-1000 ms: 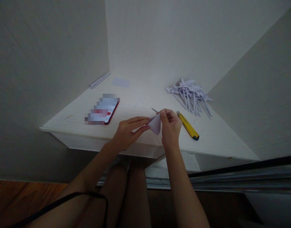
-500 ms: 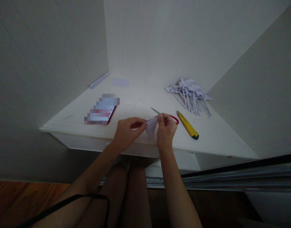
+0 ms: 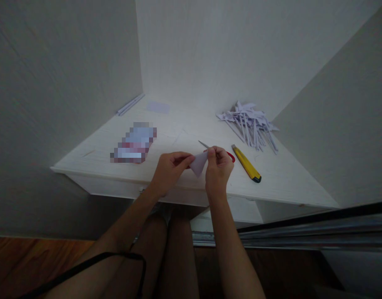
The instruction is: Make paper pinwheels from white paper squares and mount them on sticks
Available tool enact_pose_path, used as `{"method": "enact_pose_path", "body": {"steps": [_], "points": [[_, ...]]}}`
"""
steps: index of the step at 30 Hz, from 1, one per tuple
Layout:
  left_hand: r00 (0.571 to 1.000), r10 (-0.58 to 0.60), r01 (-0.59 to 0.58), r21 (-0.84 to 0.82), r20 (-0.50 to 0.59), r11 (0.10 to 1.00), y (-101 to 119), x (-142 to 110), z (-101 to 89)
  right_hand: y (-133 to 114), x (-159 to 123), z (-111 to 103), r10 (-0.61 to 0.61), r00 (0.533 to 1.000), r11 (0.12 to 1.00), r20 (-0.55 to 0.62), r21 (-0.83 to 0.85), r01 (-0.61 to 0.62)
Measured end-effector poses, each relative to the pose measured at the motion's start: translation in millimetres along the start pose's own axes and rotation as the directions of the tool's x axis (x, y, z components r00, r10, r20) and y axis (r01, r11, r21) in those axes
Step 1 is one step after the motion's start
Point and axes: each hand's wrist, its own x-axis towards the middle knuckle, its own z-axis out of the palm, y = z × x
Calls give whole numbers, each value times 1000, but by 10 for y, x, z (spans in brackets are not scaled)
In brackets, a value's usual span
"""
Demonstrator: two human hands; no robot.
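Between my two hands is a small piece of white paper [image 3: 198,164], folded into a triangle with its point hanging down. My left hand [image 3: 170,171] pinches its left corner between thumb and fingertips. Thumb and fingers of my right hand [image 3: 218,169] are closed on its upper right corner. Scissors [image 3: 203,144] with red handles lie on the white tabletop [image 3: 184,120] just behind my right hand, which hides their middle. A yellow utility knife [image 3: 246,162] rests to the right of that hand.
Paper pinwheels on rolled sticks [image 3: 248,122] are heaped at the back right. Several rolled paper sticks [image 3: 130,104] lie along the left wall, near a flat paper rectangle [image 3: 158,107]. A blurred-out flat object [image 3: 134,143] lies at the left. Walls enclose the table's back and sides.
The paper's left corner has shifted slightly right with my left hand, and its face is tilted a little differently. My right hand has hardly moved and keeps its hold.
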Motion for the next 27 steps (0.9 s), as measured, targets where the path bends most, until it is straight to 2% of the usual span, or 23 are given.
{"method": "enact_pose_path", "body": {"steps": [5, 10, 12, 14, 17, 21, 25, 27], "points": [[996, 67, -58, 141, -60, 988, 35, -29, 1, 18, 7, 4, 2, 1000, 999, -8, 37, -2], [990, 124, -100, 289, -67, 952, 44, -42, -13, 72, 8, 5, 3, 1000, 1000, -16, 8, -3], [991, 119, -102, 242, -55, 965, 38, -38, -17, 70, 5, 2, 0, 1000, 1000, -13, 12, 0], [996, 87, -83, 115, -33, 990, 36, -30, -26, 48, 4, -3, -18, 1000, 1000, -4, 23, 19], [998, 8, -6, -27, 69, 1000, 58, -10, -67, -4, 10, -23, -82, 996, 997, 40, -7, 82], [954, -116, 125, -15, 275, 992, 133, 23, -157, -86, 27, -70, -206, 969, 967, 134, -124, 223], [865, -236, 215, 99, 443, 972, 233, 47, -210, -202, 38, -107, -352, 893, 859, 279, -283, 427], [856, -253, 209, 146, 451, 967, 266, 59, -212, -256, 34, -115, -409, 844, 785, 347, -339, 519]]}}
